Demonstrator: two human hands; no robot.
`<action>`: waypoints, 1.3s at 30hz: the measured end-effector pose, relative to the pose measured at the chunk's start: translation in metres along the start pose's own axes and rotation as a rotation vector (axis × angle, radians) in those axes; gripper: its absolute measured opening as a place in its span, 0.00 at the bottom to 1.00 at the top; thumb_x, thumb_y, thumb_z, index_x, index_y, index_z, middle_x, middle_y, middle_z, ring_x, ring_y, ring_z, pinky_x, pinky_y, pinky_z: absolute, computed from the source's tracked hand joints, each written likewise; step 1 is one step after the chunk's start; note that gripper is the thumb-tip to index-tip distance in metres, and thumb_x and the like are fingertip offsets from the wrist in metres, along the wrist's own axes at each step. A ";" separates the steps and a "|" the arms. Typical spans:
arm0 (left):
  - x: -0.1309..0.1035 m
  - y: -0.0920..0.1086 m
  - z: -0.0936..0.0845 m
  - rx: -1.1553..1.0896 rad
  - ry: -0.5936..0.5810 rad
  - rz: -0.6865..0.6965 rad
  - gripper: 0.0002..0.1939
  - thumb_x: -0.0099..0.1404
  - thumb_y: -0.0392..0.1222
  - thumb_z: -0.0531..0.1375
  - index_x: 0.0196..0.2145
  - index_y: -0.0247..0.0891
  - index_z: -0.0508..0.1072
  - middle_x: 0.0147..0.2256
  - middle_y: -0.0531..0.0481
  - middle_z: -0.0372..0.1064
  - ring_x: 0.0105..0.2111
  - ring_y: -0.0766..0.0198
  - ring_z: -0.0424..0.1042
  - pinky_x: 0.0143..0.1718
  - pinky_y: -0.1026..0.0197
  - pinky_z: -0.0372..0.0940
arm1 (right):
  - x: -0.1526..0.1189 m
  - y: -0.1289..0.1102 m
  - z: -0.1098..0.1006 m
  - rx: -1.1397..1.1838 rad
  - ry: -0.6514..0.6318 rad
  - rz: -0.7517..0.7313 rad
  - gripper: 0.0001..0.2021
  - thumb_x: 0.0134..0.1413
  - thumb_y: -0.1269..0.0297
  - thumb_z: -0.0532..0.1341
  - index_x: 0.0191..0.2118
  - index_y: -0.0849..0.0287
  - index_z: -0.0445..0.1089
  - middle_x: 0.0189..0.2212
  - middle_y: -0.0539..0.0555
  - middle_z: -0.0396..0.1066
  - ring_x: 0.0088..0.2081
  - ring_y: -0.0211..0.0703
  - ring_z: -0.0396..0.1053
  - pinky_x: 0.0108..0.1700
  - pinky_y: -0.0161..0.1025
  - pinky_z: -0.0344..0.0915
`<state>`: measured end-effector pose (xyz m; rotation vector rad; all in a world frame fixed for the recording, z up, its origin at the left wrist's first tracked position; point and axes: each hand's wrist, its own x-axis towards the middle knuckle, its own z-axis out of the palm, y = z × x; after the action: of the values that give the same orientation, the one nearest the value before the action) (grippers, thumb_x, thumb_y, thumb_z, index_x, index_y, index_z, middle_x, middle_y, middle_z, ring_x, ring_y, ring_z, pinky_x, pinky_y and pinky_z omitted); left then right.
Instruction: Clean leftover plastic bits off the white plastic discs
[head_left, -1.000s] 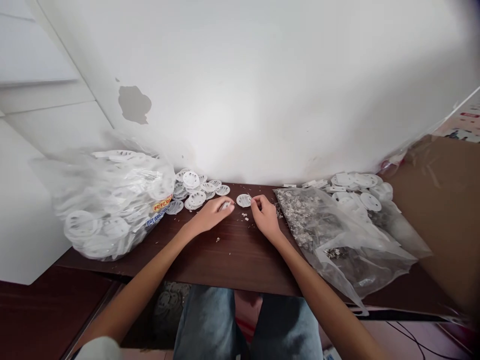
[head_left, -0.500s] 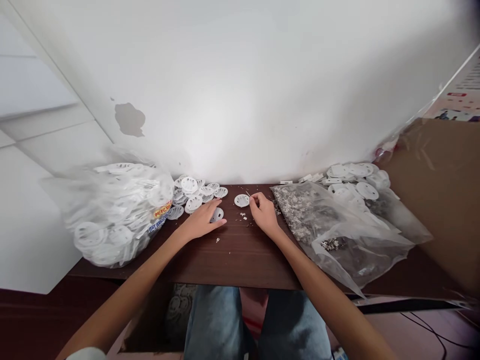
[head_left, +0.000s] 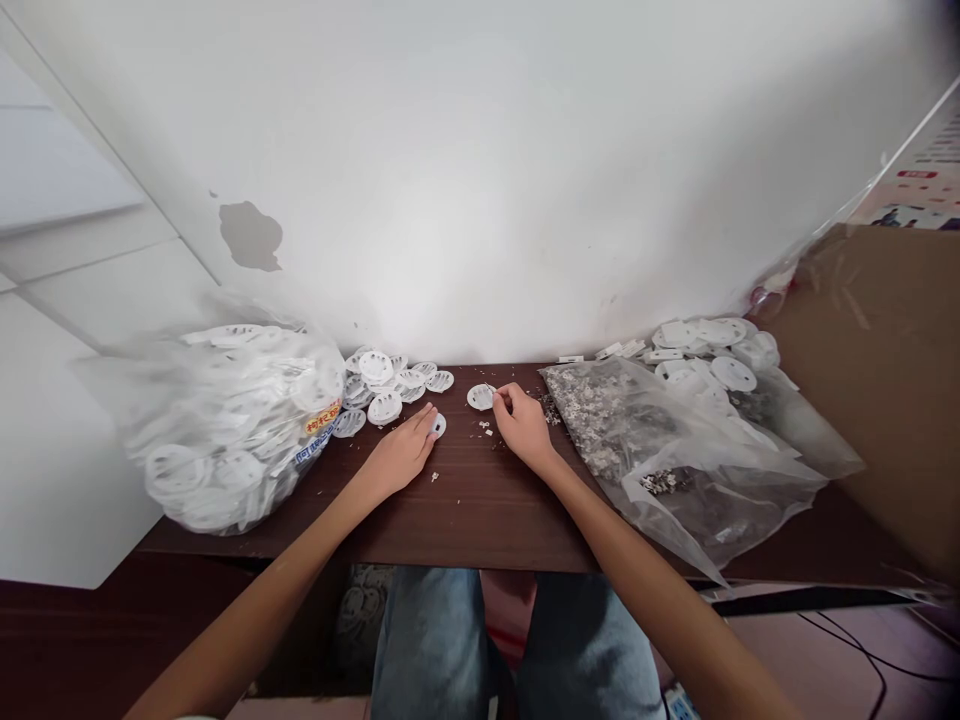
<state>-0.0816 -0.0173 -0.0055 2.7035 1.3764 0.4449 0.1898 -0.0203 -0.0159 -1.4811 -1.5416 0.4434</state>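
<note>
My left hand (head_left: 399, 452) is at a small white slotted plastic disc (head_left: 440, 427), its thumb and fingers closed at the disc's left edge. Beyond it and to the right, a second white disc (head_left: 480, 397) lies flat on the dark wooden table (head_left: 450, 535). My right hand (head_left: 523, 428) is at that disc's right edge, thumb and forefinger pinched on a thin stick-like tool (head_left: 490, 387) whose tip is over the disc. Most of the tool is hidden by the fingers. Tiny white pieces (head_left: 486, 426) lie just in front of this disc.
A loose pile of white discs (head_left: 375, 367) lies at the back left, beside a bulging clear bag of discs (head_left: 240, 440). On the right are a plastic bag of tiny parts (head_left: 607, 420), more stacked discs (head_left: 731, 374) and a cardboard box (head_left: 870, 380). A white wall (head_left: 480, 200) stands behind.
My left hand's thumb has drawn in from its spread position to the near disc, which has shifted slightly right. My right hand stays by the far disc, the tool now angled more over it.
</note>
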 end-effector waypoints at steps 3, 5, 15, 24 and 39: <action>0.000 0.000 0.001 0.009 -0.002 0.000 0.30 0.81 0.50 0.44 0.72 0.31 0.62 0.73 0.36 0.57 0.72 0.51 0.59 0.73 0.48 0.56 | -0.003 -0.002 0.000 -0.026 -0.028 0.001 0.09 0.70 0.59 0.55 0.43 0.53 0.72 0.36 0.53 0.79 0.40 0.48 0.75 0.42 0.38 0.61; -0.001 -0.001 0.002 0.005 0.000 0.006 0.31 0.81 0.50 0.43 0.72 0.32 0.62 0.73 0.37 0.57 0.72 0.51 0.60 0.73 0.47 0.56 | -0.004 -0.004 0.000 -0.048 -0.042 -0.008 0.10 0.71 0.58 0.55 0.44 0.53 0.72 0.35 0.53 0.78 0.39 0.48 0.75 0.41 0.38 0.60; -0.004 0.002 -0.002 -0.021 0.035 -0.100 0.30 0.81 0.56 0.45 0.71 0.42 0.66 0.71 0.37 0.58 0.66 0.46 0.69 0.65 0.45 0.67 | -0.004 -0.003 0.002 -0.094 -0.074 -0.019 0.09 0.71 0.59 0.55 0.44 0.53 0.71 0.35 0.53 0.78 0.38 0.48 0.75 0.40 0.37 0.60; -0.004 0.004 0.006 0.010 0.059 0.013 0.28 0.82 0.49 0.43 0.72 0.41 0.64 0.68 0.42 0.67 0.70 0.50 0.63 0.75 0.39 0.51 | -0.005 -0.004 0.002 -0.095 -0.061 -0.023 0.09 0.71 0.58 0.55 0.43 0.53 0.71 0.35 0.53 0.78 0.37 0.47 0.75 0.40 0.38 0.60; -0.005 0.015 -0.001 0.047 0.076 -0.024 0.27 0.80 0.47 0.45 0.69 0.39 0.68 0.62 0.34 0.68 0.63 0.42 0.69 0.64 0.39 0.66 | -0.006 -0.005 0.002 -0.104 -0.080 -0.029 0.09 0.71 0.59 0.55 0.43 0.52 0.71 0.35 0.53 0.79 0.37 0.48 0.75 0.39 0.38 0.59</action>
<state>-0.0730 -0.0304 -0.0030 2.7310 1.4541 0.5254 0.1848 -0.0266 -0.0153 -1.5338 -1.6691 0.4149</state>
